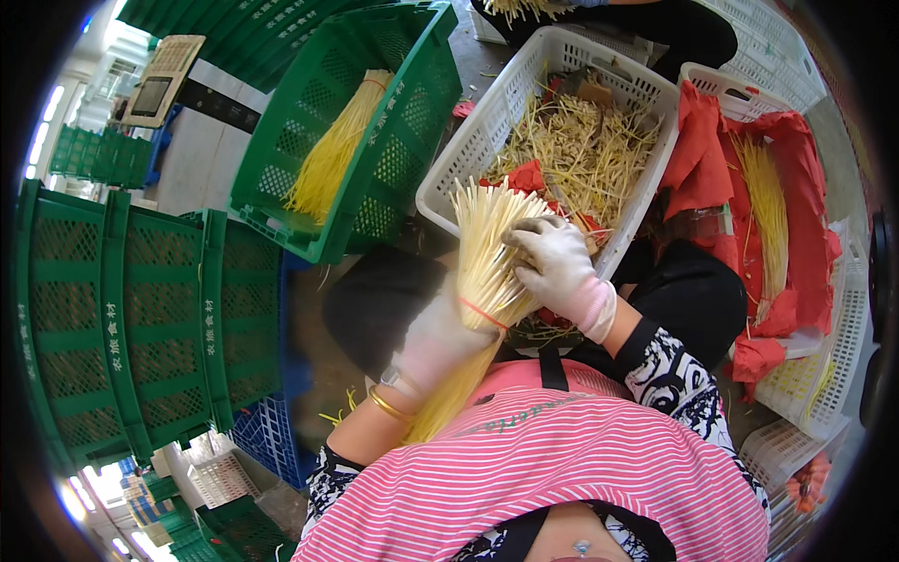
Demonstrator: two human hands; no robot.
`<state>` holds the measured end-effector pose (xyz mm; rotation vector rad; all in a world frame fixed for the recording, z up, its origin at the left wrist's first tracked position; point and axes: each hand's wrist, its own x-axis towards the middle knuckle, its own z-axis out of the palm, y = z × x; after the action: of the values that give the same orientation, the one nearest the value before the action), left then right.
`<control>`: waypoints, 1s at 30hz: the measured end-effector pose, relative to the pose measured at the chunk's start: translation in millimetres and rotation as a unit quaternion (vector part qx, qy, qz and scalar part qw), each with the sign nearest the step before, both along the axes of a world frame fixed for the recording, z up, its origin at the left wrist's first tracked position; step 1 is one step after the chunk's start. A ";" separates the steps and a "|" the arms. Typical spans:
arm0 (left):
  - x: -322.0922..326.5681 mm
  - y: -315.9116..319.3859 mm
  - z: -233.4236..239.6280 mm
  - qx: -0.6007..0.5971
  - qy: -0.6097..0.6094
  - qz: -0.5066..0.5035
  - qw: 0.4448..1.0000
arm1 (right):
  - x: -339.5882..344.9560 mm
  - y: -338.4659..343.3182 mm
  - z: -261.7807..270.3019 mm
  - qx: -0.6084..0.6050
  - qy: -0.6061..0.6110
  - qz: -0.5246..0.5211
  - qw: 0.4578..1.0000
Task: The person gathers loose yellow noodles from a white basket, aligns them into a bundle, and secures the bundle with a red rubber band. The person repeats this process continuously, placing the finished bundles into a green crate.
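Note:
My left hand point(446, 341), in a whitish glove and slightly blurred, grips a bundle of yellow chives point(491, 260) around its middle. A red rubber band point(483, 313) circles the stalks just above that grip. The pale cut ends fan out toward the white crate, while the yellow leaves hang down beneath my left forearm. My right hand point(558, 270), also gloved, lies against the right side of the pale stalks with its fingers bent; whether it pinches any stalk cannot be made out.
Ahead stands a white plastic crate point(449, 186) of chive trimmings and red scraps. A green crate point(281, 235) to its left holds another banded bundle point(340, 147). At right, a red-lined crate point(801, 183) holds loose chives point(765, 211). Stacked green crates point(151, 316) rise at left. Another person's leg point(692, 35) shows beyond.

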<state>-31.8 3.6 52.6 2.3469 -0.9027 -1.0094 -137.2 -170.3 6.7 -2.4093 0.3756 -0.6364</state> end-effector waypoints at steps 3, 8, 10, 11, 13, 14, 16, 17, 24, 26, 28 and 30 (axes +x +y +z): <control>0.9 3.0 -5.2 -0.034 -0.033 -0.012 0.999 | 10.7 -3.1 -6.0 -0.067 0.036 0.018 0.997; 8.6 6.6 -20.0 -0.205 -0.201 0.012 0.958 | 9.2 -3.0 -14.9 -0.103 0.041 0.012 0.994; 15.5 4.8 -21.9 -0.192 -0.091 0.043 0.976 | 8.6 -1.9 -16.7 -0.080 0.065 0.023 0.994; 19.4 2.4 -22.4 -0.172 -0.036 0.065 0.982 | 8.7 -1.4 -17.4 -0.070 0.067 0.029 0.995; 25.8 -4.9 -23.4 -0.157 -0.064 0.053 0.984 | 8.7 -0.8 -18.6 -0.082 0.060 0.027 0.994; 29.4 -9.2 -24.0 -0.133 -0.074 0.041 0.988 | 8.5 -0.8 -18.8 -0.081 0.062 0.028 0.994; 33.9 -15.8 -25.7 -0.110 -0.096 0.036 0.989 | 7.7 -1.5 -18.5 -0.065 0.072 0.030 0.995; 33.4 -17.9 -27.5 -0.106 -0.070 0.054 0.990 | 7.2 -2.3 -18.0 -0.051 0.079 0.030 0.995; 26.0 -10.4 -51.7 -0.194 0.019 0.176 0.965 | 10.0 -4.0 -13.1 0.122 -0.028 -0.007 0.992; 22.4 -7.4 -59.8 -0.237 0.045 0.221 0.945 | 12.8 1.6 -12.7 0.181 -0.011 -0.012 0.983; 20.8 -6.2 -64.7 -0.267 0.109 0.263 0.921 | 16.7 9.8 -12.3 0.245 0.037 -0.022 0.968; 22.2 -7.0 -65.1 -0.258 0.104 0.247 0.928 | 22.1 19.4 -11.6 0.356 0.031 -0.007 0.934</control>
<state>-9.6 -3.4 -12.5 1.8358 -0.3914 -0.6869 -115.0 -150.9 -4.9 -1.7308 0.5416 -0.3430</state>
